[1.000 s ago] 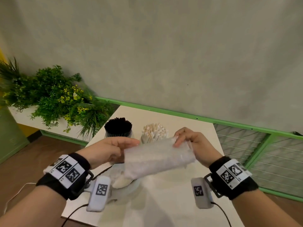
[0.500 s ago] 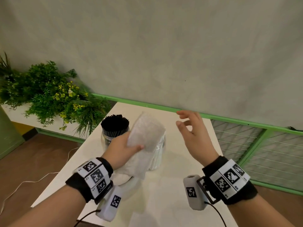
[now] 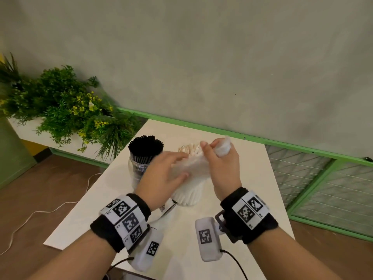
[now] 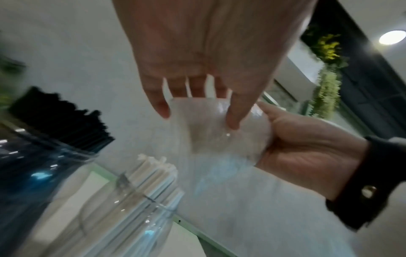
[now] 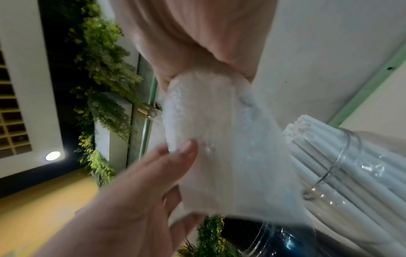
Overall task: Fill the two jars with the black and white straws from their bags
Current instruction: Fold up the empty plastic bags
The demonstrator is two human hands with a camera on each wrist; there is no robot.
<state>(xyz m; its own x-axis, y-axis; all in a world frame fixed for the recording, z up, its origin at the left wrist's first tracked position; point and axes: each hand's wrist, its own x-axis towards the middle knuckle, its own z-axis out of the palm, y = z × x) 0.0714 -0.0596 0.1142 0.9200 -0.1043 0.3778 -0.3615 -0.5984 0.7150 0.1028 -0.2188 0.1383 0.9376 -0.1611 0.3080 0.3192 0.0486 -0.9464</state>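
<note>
Plastic film, translucent and empty, forms the bag [image 3: 193,166] that both hands work above the table [image 3: 252,178]. The right hand [image 3: 224,164] has its fingers curled round the bag's upper end, which is bunched in the fist. The left hand [image 3: 161,178] pinches the lower part between thumb and fingers, as the left wrist view shows [image 4: 202,128].

Both jars stand on the table just behind the hands. The jar of black straws [image 3: 144,156] is on the left. The jar of white straws [image 3: 189,190] is on the right, directly below the bag. Both appear full, so the filling is judged complete and the step in hand is disposal of the empty bag.

Procedure, as a recommendation:
- Compress the film into one fist, gathering from the loose end upward.
- Keep the bag clear of the white straw tips [image 5: 307,128]; a snagged edge could tip the jar or lift straws out.
- Set the crumpled bag down well apart from the jars.

Compared with half a second earlier, the right hand, then open and apart from the bag, now grips it, and the bag is more tightly bunched.
</note>
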